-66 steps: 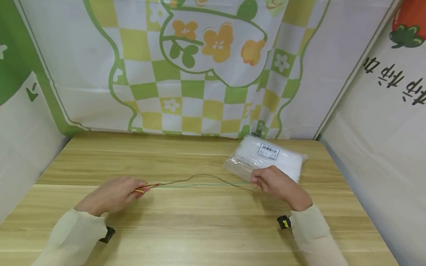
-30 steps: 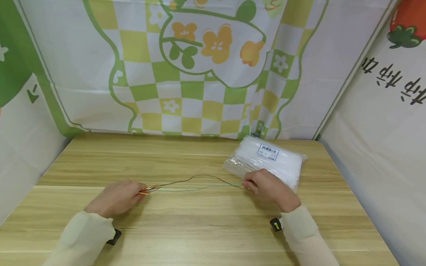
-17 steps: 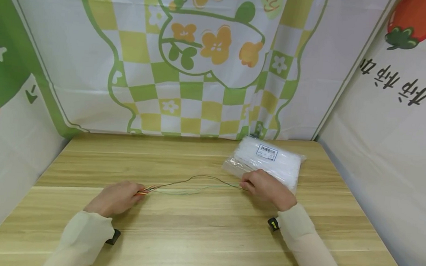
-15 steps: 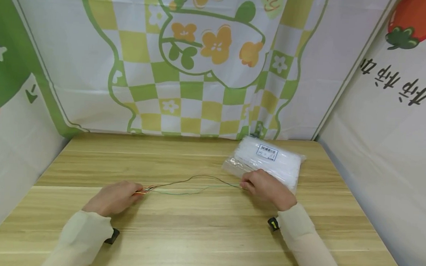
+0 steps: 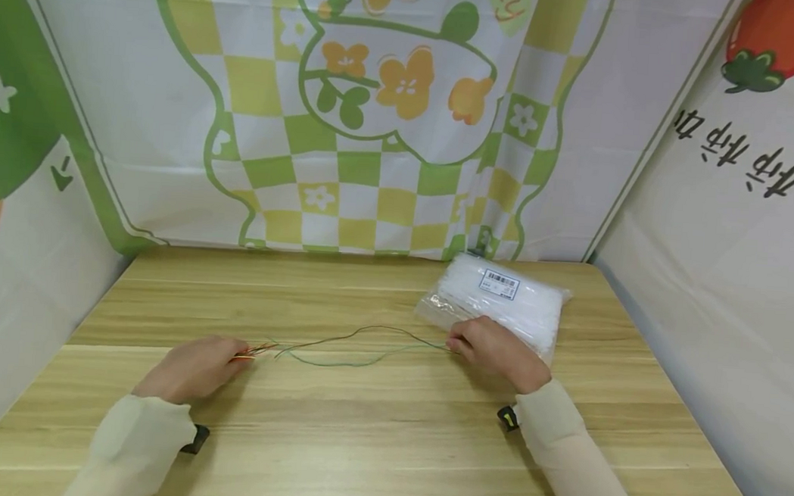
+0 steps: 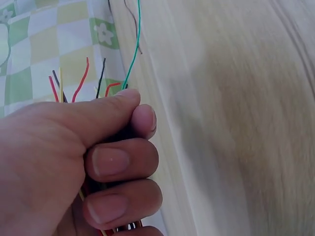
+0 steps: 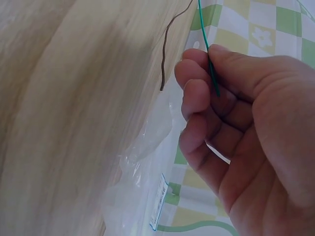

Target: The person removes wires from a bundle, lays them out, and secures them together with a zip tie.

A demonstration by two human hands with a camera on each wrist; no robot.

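My left hand (image 5: 193, 368) grips a bundle of thin wires, whose red, black and yellow ends (image 6: 81, 81) stick out past the thumb in the left wrist view. My right hand (image 5: 497, 356) pinches a green wire (image 7: 203, 24) between thumb and index finger, with its short end hanging below the grip. That green wire (image 5: 356, 364) sags in a curve across the table towards the left hand and reaches the thumb tip in the left wrist view. A brown wire (image 5: 381, 327) arches beside it, its left end apart from the left hand and its right end near the right fingers.
A clear plastic bag (image 5: 503, 296) of white strips, with a barcode label, lies at the back right, just behind the right hand. The wooden table (image 5: 385, 444) meets patterned cloth walls (image 5: 355, 200) at the back and sides.
My left hand has drawn back leftward, leaving the brown wire's left end outside it. My right hand has shifted left, and the green wire has slackened from nearly straight to sagging.
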